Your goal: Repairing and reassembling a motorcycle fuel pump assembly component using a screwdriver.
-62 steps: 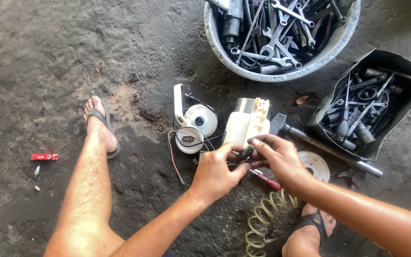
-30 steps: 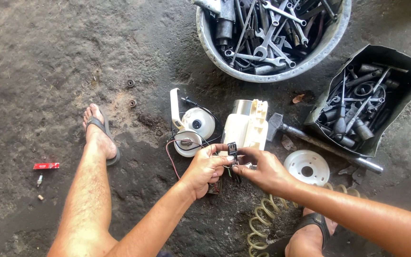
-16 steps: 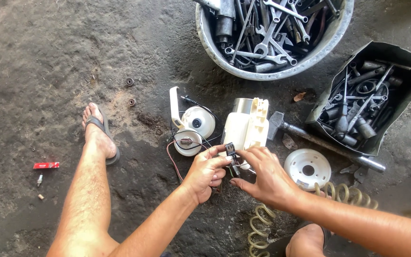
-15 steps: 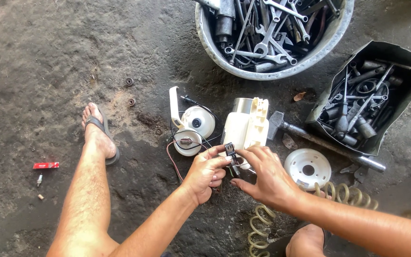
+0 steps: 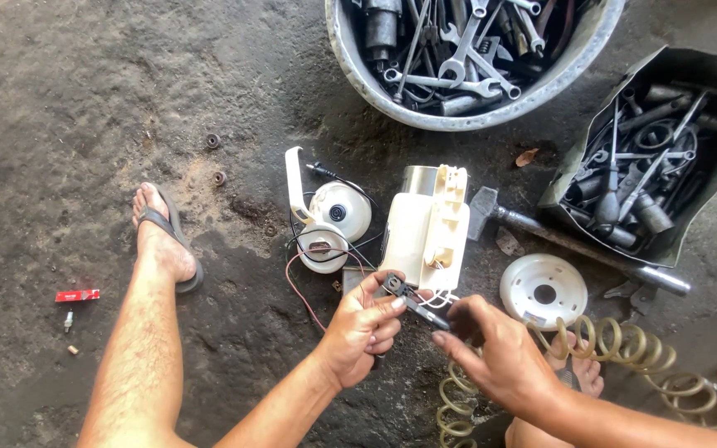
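My left hand (image 5: 363, 332) pinches a small dark plug connector (image 5: 393, 286) on thin wires, just in front of a cream plastic pump housing (image 5: 425, 232) lying on the ground. A slim dark tool (image 5: 425, 311) runs from that connector to my right hand (image 5: 499, 357), which grips its near end. White and red wires trail from the housing toward both hands. Left of the housing lie a white float arm (image 5: 294, 182) and two round white parts (image 5: 338, 211).
A grey basin (image 5: 350, 58) full of wrenches sits at the top. A cut dark container (image 5: 578, 170) holds more tools, with a hammer (image 5: 574, 241) and a white disc (image 5: 543, 290) beside it. A coiled hose (image 5: 616, 340) lies by my right foot; a small red box (image 5: 76, 295) at left.
My hands have shifted slightly nearer to me and to the right, staying on the connector and tool. The view has tilted, so the basin sits higher in frame.
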